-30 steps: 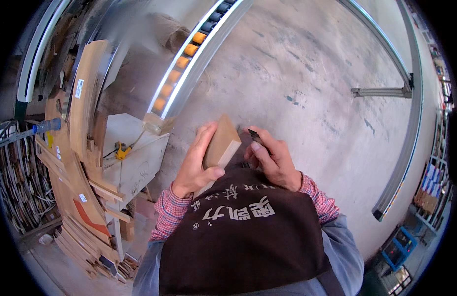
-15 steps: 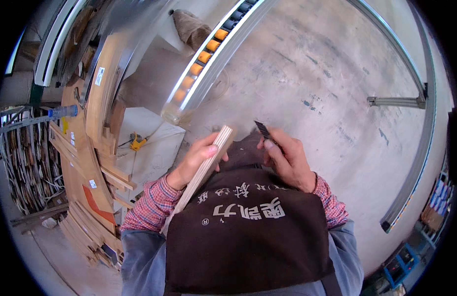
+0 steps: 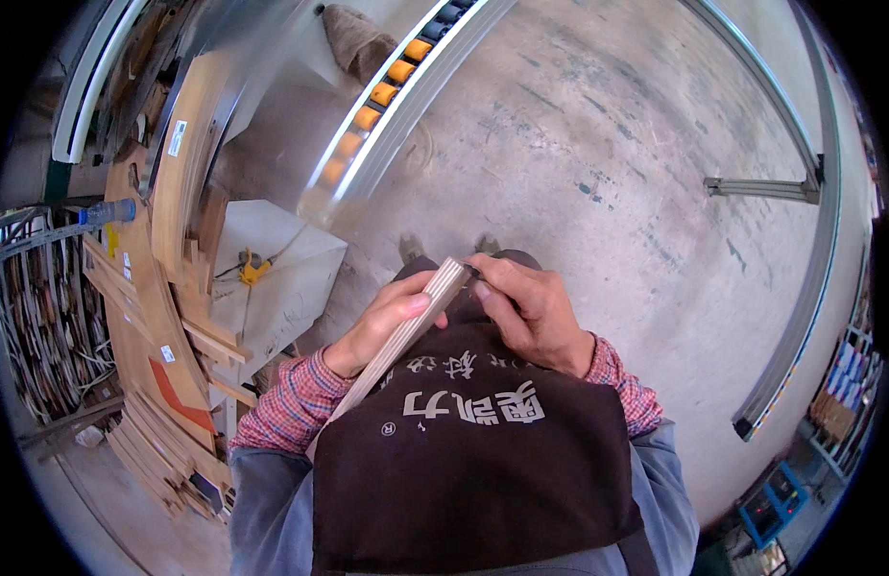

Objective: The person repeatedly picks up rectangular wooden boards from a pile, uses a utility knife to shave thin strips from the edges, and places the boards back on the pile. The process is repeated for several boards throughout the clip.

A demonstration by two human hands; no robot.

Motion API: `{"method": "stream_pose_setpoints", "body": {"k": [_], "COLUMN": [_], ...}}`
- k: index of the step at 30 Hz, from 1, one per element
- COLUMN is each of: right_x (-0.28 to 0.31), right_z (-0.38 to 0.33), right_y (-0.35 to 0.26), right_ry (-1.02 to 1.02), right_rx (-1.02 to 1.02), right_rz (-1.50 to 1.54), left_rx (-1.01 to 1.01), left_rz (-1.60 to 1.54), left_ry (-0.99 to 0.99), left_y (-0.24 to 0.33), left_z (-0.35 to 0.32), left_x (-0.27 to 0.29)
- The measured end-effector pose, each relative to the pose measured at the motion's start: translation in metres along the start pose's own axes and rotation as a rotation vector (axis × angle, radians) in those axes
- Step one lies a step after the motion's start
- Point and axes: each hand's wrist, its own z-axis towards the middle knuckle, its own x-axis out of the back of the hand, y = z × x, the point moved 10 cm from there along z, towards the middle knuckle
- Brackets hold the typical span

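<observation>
Fingers (image 3: 415, 305) (L) clasp long, straight wood pc. (image 3: 397, 343) w/ striped edge.

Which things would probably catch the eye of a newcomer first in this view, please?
Probably the pale, layered wooden strip in the left hand, near the centre, with the right hand holding a mostly hidden dark tool at its far end. Next, perhaps the bright orange rollers in the rail at upper centre, and the wooden boards stacked at left.

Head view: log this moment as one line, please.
left hand: gripping layered wood strip; right hand: pinching dark tool at strip's far end; left side: wood boards
</observation>
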Motion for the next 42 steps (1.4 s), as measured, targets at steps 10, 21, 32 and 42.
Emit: {"method": "stream_pose_setpoints", "body": {"k": [10, 21, 32, 42], "right_x": [-0.010, -0.005, 0.001, 0.023], "right_z": [0.005, 0.008, -0.007, 0.008], "right_y": [-0.006, 0.000, 0.027, -0.004], "right_ry": [-0.029, -0.007, 0.040, -0.022], "right_rx": [0.059, 0.055, -0.077, 0.047], "right_rz": [-0.013, 0.001, 0.022, 0.006], "left_rx": [-0.028, -0.011, -0.067, -0.076], "left_rz": [-0.013, -0.016, 0.210, 0.178], "left_ry": [-0.028, -0.013, 0.032, -0.029], "left_y": [-0.001, -0.003, 0.021, 0.025], "left_z": [-0.005, 0.004, 0.006, 0.016], "left_x": [0.003, 0.004, -0.010, -0.009]}}
